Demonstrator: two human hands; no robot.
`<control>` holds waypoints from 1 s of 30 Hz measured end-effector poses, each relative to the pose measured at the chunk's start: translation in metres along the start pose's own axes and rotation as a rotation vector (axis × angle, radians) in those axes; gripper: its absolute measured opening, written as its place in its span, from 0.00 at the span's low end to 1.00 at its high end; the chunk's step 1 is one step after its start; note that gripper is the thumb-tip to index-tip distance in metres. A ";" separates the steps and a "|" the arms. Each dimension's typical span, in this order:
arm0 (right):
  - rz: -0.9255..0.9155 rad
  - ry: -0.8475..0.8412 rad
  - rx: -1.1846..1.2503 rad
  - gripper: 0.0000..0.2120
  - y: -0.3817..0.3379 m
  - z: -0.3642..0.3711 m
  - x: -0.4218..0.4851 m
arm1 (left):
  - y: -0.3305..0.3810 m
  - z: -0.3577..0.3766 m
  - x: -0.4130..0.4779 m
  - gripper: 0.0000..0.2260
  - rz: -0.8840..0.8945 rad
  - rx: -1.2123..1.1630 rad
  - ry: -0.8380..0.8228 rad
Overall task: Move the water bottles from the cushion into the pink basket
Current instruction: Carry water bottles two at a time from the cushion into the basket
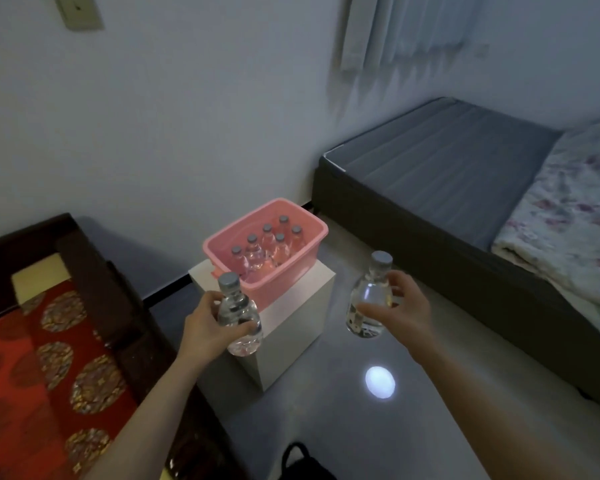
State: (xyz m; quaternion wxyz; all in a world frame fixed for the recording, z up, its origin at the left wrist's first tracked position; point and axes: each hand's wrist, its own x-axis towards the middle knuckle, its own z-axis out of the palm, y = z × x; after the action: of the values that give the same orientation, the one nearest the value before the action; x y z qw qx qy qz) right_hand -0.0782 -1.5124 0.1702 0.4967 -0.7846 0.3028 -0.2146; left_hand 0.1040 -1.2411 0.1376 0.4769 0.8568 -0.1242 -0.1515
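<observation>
Nearest to us, well short of the basket (284,289) and to its left, we record a red patterned cushion (49,358) on a dark wooden seat. A bright light spot (380,382) lies on the floor short of the basket and to its right.

The left hand (205,327) grips the left bottle (239,320), fingers and thumb curled round its body. We find this bottle upright, grey cap up, in the air just before the basket's near left corner.

The right hand (406,306) holds the right bottle (369,303), thumb across the front and fingers loosely spread behind its shoulder. This bottle is roughly upright, in the air to the right of the basket, clear of it.

Under the basket stands a white box (291,327). Inside the basket we count six bottles (267,244), all upright and capped.

Beyond the basket to its right we note a bed (447,168) carrying a floral blanket (568,220). Higher on the wall behind the basket hangs a curtain (395,29).
</observation>
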 end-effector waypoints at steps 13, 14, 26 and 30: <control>-0.032 -0.197 0.005 0.27 -0.018 0.074 0.224 | 0.033 0.042 0.177 0.33 -0.078 -0.051 0.061; -0.029 -0.225 0.013 0.27 -0.017 0.083 0.242 | 0.032 0.044 0.190 0.33 -0.092 -0.049 0.062; 0.020 -0.560 -0.043 0.31 0.045 0.213 0.386 | 0.007 0.095 0.279 0.26 -0.415 -0.041 0.225; -0.041 -0.734 -0.163 0.28 0.068 0.253 0.399 | -0.010 0.118 0.297 0.27 -0.462 0.013 0.226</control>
State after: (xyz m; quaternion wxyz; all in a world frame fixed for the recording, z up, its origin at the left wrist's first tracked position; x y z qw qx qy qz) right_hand 0.3542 -1.6445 0.0184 0.5038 -0.8521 0.1046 0.0958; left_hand 0.3343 -1.4341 0.0280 0.4352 0.8769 0.1280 -0.1589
